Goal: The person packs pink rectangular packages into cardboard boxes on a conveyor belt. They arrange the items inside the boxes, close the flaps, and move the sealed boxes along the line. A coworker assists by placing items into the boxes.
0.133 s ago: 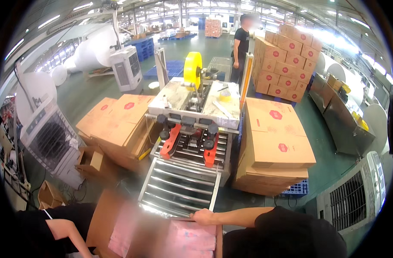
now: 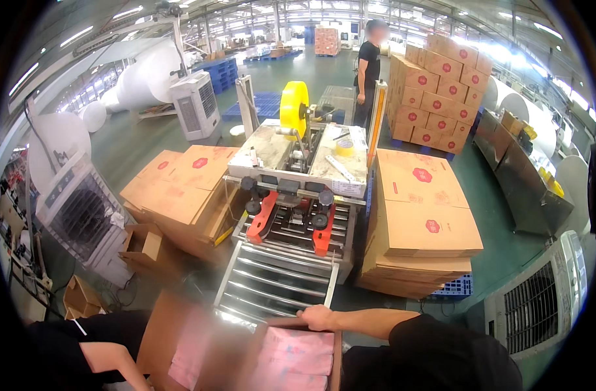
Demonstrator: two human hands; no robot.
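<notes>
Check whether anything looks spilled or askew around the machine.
No spill shows. Slightly odd: a white strip lies slantwise on the machine's top beside a yellow ring, as if left there casually. Blur obscures some of the pink packs, so damage there can't be judged.

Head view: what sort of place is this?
Likely a factory packing area: there's what looks like a carton-sealing machine, a tall stack of printed cartons, and large white rolls across the floor.

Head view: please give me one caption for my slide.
Right hand at the far edge of a carton of pink packs, near a roller conveyor.
</notes>
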